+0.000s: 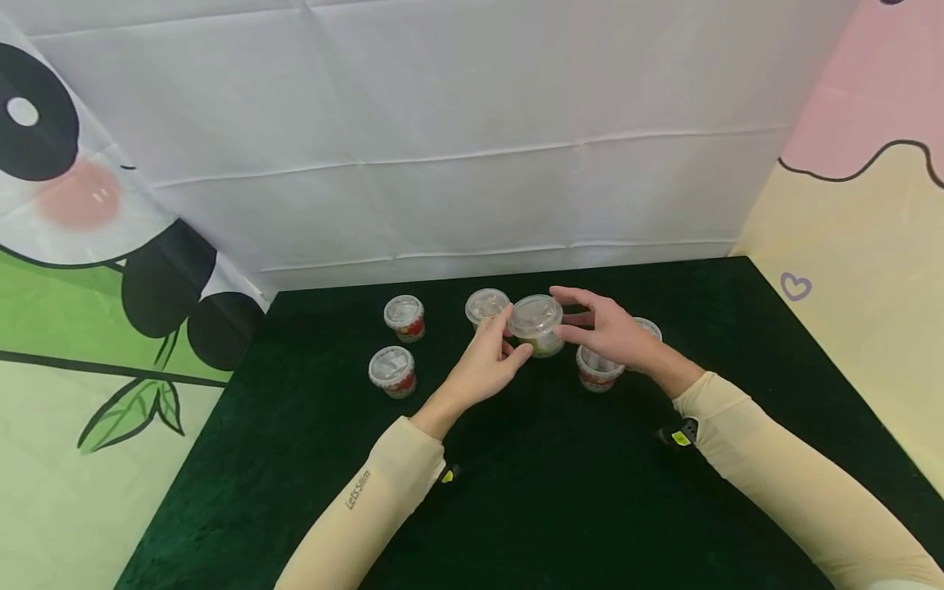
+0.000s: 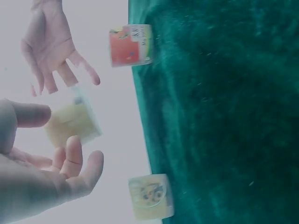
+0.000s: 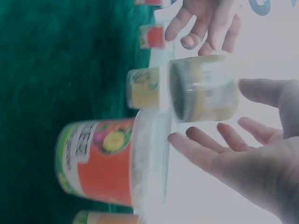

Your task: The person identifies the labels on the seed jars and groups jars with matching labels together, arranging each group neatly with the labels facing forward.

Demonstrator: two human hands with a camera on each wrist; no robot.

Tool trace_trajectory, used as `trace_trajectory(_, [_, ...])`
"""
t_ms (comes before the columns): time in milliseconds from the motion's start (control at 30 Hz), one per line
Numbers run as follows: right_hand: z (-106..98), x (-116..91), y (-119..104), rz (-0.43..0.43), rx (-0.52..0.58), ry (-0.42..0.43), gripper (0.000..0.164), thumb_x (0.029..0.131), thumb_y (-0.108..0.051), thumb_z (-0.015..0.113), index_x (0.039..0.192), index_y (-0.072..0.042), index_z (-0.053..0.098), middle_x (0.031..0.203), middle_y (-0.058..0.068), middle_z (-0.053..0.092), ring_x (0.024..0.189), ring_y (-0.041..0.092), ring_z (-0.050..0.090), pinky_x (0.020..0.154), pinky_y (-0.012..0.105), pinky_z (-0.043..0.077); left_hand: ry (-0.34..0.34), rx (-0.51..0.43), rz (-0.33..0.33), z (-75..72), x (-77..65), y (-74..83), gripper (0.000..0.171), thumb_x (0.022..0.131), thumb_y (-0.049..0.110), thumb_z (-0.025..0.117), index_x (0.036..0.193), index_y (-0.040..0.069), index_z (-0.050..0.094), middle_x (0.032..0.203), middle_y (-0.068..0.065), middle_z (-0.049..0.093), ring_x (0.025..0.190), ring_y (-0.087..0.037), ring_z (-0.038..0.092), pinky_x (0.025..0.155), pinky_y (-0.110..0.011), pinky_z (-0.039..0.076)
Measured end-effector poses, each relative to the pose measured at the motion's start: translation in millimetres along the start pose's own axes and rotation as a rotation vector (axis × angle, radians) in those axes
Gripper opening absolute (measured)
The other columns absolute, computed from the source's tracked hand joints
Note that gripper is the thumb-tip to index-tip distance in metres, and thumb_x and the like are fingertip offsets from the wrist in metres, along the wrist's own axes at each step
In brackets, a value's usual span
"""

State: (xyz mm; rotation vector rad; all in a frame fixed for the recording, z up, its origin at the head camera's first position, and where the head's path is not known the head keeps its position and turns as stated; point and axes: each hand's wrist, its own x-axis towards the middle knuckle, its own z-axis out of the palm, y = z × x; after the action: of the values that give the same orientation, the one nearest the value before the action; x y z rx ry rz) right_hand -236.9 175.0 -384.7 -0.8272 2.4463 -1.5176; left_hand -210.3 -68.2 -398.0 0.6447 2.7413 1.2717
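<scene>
Hanging behind the work, a white cloth (image 1: 442,123) forms the rear wall. In front of it stands a table (image 1: 516,508) covered in dark green fabric. Two long sleeves (image 1: 383,483) extend over the table.

The left hand (image 1: 484,359) has thumb and fingers bent about the left side of the yellow cup (image 1: 549,344); the right hand (image 1: 612,328) holds the right side between thumb and fingers. Which hand bears more weight cannot be told. Both wrist views show the yellow cup between the hands, raised higher than the cups standing on the table.

Five cups stand there: the rear left cup (image 1: 404,313), the front left cup (image 1: 392,366), the rear middle cup (image 1: 483,303), the front right cup (image 1: 597,379) and the rear right cup (image 1: 650,326), mostly hidden by the right arm. The clear lid (image 1: 537,311) of the yellow cup faces upward.

Step in hand, as judged: supporting and positioning the raised cup. The next move appears to call for even side pressure, a level lid and clearance from the rear middle cup.
</scene>
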Motion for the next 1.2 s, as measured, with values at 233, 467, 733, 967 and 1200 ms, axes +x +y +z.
trace_trajectory(233, [5, -12, -16, -0.009, 0.299, 0.066, 0.054, 0.106, -0.016, 0.057, 0.156, -0.007, 0.037, 0.158, 0.012, 0.036, 0.131, 0.037, 0.052, 0.098, 0.037, 0.053, 0.075, -0.06, 0.107, -18.6, -11.6, 16.6, 0.067, 0.104, 0.023, 0.06, 0.16, 0.006, 0.027, 0.123, -0.016, 0.045, 0.097, -0.02, 0.051, 0.079, -0.032, 0.052])
trace_trajectory(467, [17, -22, -22, 0.076, 0.463, 0.096, 0.055, 0.108, -0.026, 0.052, 0.158, -0.012, 0.035, 0.152, 0.012, 0.038, 0.134, 0.031, 0.046, 0.101, 0.03, 0.05, 0.093, -0.133, 0.186, -24.0, -27.9, 30.0, 0.061, 0.105, 0.022, 0.057, 0.158, 0.008, 0.031, 0.122, -0.013, 0.042, 0.101, -0.022, 0.051, 0.086, -0.033, 0.054])
trace_trajectory(733, [28, -24, -24, 0.153, 0.542, 0.072, 0.059, 0.107, -0.028, 0.054, 0.16, -0.015, 0.031, 0.152, 0.017, 0.038, 0.133, 0.034, 0.045, 0.101, 0.028, 0.05, 0.111, -0.199, 0.146, -23.3, -32.7, 23.0, 0.057, 0.107, 0.021, 0.053, 0.157, 0.008, 0.031, 0.127, -0.014, 0.039, 0.105, -0.024, 0.049, 0.088, -0.032, 0.053])
trace_trajectory(967, [30, -22, -22, 0.143, 0.597, 0.071, 0.058, 0.107, -0.024, 0.053, 0.16, -0.014, 0.031, 0.151, 0.015, 0.036, 0.134, 0.034, 0.043, 0.1, 0.032, 0.052, 0.103, -0.228, 0.132, -22.5, -32.8, 20.8, 0.058, 0.107, 0.023, 0.053, 0.158, 0.008, 0.03, 0.129, -0.015, 0.039, 0.111, -0.026, 0.05, 0.088, -0.036, 0.056])
trace_trajectory(1200, [29, -21, -21, 0.222, 0.636, 0.067, 0.064, 0.106, -0.029, 0.056, 0.16, -0.011, 0.028, 0.153, 0.015, 0.035, 0.136, 0.033, 0.043, 0.101, 0.031, 0.05, 0.104, -0.226, 0.121, -21.9, -33.9, 18.5, 0.058, 0.106, 0.024, 0.054, 0.158, 0.009, 0.031, 0.128, -0.014, 0.039, 0.111, -0.025, 0.051, 0.086, -0.034, 0.056])
